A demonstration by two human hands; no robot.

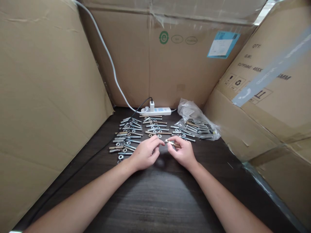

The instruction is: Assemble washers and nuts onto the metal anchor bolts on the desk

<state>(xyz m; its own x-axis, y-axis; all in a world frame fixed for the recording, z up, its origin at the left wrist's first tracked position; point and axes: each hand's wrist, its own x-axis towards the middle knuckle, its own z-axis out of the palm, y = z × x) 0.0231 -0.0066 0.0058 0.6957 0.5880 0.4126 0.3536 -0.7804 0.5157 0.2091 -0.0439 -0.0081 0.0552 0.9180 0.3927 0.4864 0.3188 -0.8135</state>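
Note:
My right hand (pixel 182 152) pinches a bolt (pixel 175 145) between thumb and fingers. The bolt has a yellowish shank, and a silvery end with what looks like a nut or washer points to the left. My left hand (pixel 148 152) is just left of that end, its index finger reaching toward it and the other fingers loosely bent. A small gap shows between the left fingertip and the bolt, with nothing visible in that hand. Beyond the hands, bolts (pixel 159 133), metal sleeves, nuts (pixel 120 157) and washers (pixel 159 136) lie in rows on the dark table (pixel 155 194).
A clear plastic bag (pixel 188 110) with more bolts lies at the right back. Behind the rows stands a white power strip (pixel 165 111) with a plugged-in charger (pixel 152 105). A black cable (pixel 89 157) crosses the left side. Cardboard walls (pixel 136 58) enclose the table.

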